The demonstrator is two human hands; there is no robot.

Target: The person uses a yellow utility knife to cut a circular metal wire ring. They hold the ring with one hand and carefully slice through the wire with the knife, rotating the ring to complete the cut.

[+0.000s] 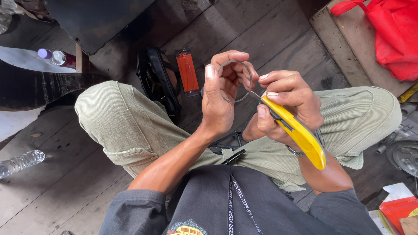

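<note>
My left hand (223, 93) holds a thin grey ring (237, 65), a gasket-like loop, pinched between thumb and fingers in front of me. My right hand (285, 102) grips a yellow utility knife (298, 132). Its blade tip rests against the ring's lower right edge. Both hands are raised above my knees, which are in pale green trousers.
On the wooden plank floor lie an orange blade pack (187, 72), a black strap or bag (159, 80) and a clear plastic bottle (19, 162). A red bag (392, 32) sits on a board at the top right. Metal engine parts (405, 150) lie at the right.
</note>
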